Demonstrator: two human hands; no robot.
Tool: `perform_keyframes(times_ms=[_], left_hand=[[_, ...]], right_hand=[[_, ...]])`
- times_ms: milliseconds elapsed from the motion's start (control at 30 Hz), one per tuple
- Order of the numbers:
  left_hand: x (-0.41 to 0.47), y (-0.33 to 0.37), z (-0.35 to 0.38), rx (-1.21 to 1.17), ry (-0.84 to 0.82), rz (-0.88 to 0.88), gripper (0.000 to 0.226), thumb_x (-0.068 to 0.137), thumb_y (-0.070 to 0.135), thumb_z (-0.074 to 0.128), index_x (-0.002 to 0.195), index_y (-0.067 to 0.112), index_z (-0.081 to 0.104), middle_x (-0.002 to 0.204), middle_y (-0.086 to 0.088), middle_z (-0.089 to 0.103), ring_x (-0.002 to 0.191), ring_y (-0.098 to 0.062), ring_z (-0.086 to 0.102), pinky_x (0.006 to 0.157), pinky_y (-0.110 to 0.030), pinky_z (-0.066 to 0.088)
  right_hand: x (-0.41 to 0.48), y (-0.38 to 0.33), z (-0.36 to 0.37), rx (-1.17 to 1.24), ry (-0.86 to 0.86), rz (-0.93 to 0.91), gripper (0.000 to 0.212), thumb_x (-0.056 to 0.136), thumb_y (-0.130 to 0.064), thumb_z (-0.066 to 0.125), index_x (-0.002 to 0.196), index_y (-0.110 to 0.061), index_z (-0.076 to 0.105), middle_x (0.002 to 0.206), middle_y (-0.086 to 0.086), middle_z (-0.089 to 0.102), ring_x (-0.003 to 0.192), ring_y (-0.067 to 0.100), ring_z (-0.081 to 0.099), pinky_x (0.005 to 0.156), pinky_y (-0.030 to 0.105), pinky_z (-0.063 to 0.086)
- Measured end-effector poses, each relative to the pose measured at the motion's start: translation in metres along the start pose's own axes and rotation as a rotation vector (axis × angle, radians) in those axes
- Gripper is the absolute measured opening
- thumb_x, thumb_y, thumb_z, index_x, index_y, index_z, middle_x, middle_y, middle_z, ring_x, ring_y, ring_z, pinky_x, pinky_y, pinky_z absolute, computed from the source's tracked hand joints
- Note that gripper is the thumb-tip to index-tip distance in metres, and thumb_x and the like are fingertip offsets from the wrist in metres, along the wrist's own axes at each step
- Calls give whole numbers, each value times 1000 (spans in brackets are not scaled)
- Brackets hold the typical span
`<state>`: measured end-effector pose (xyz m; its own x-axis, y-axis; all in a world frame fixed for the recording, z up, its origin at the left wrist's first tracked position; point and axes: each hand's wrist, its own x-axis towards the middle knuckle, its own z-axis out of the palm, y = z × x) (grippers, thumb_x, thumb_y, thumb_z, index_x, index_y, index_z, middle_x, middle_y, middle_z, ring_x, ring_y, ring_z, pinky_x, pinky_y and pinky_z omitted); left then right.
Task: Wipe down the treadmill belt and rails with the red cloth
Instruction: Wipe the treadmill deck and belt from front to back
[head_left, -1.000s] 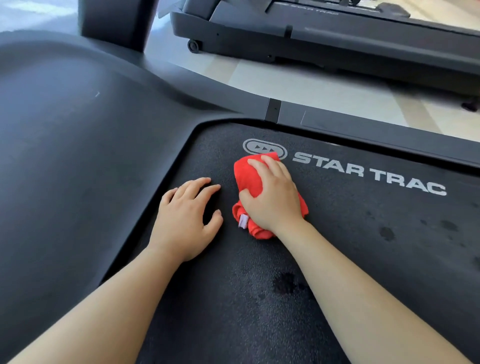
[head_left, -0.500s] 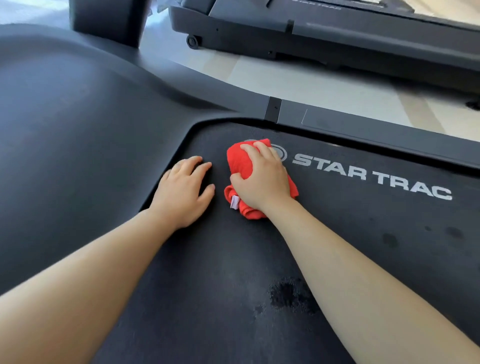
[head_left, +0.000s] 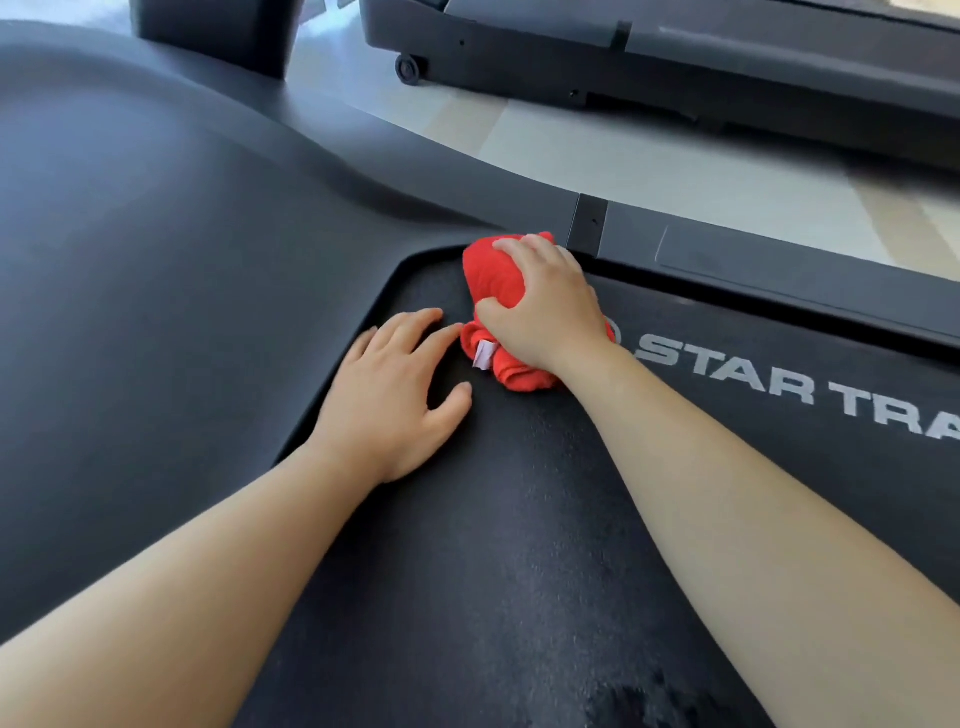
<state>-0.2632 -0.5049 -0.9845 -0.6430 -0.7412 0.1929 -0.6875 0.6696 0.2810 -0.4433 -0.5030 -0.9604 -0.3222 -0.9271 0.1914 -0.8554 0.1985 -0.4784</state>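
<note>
I kneel over the black belt (head_left: 519, 545); its grey rail (head_left: 779, 260) runs along the far edge. Beyond the rail are pale floor (head_left: 675, 171) and a second treadmill (head_left: 675, 62). My right hand (head_left: 545, 312) has its fingers clamped on the red cloth (head_left: 493, 275), in the belt's far corner beside the rail. My left hand (head_left: 395, 395) rests flat on the belt, fingers apart.

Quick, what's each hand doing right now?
Left hand: open, resting on the belt.
Right hand: gripping the red cloth.
</note>
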Motion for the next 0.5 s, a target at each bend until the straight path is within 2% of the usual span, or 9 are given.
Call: perform_keyframes(times_ms=[167, 333, 433, 500], left_hand=[[1, 0, 2, 21, -19, -10, 59, 87, 50, 41, 141, 26, 38, 149, 2, 33, 139, -18, 24, 114, -38, 17], [-5, 13, -6, 100, -27, -66, 55, 89, 45, 42, 139, 22, 41, 147, -3, 37, 136, -24, 29, 109, -42, 26], [-34, 28, -6, 68, -58, -152, 54, 92, 42, 39, 142, 20, 36, 151, -6, 30, 140, -25, 22, 112, -45, 20], [-68, 40, -10, 88, -134, -91, 59, 92, 47, 38, 144, 20, 31, 153, -6, 24, 141, -26, 17, 114, -46, 15]], right_hand=[[-51, 12, -25, -17, -31, 1, 58, 78, -32, 57, 134, -22, 45, 139, -3, 43, 130, 21, 34, 105, 45, 34], [-141, 4, -40, -57, -41, 64, 61, 78, -32, 57, 136, -24, 42, 145, -4, 35, 134, 21, 28, 105, 46, 33], [-190, -3, -43, -67, -35, 52, 62, 77, -33, 57, 136, -25, 41, 146, -4, 34, 135, 20, 26, 105, 46, 33], [-215, -4, -46, -58, -37, 43, 61, 77, -33, 57, 136, -26, 42, 145, -6, 34, 135, 18, 26, 103, 46, 34]])
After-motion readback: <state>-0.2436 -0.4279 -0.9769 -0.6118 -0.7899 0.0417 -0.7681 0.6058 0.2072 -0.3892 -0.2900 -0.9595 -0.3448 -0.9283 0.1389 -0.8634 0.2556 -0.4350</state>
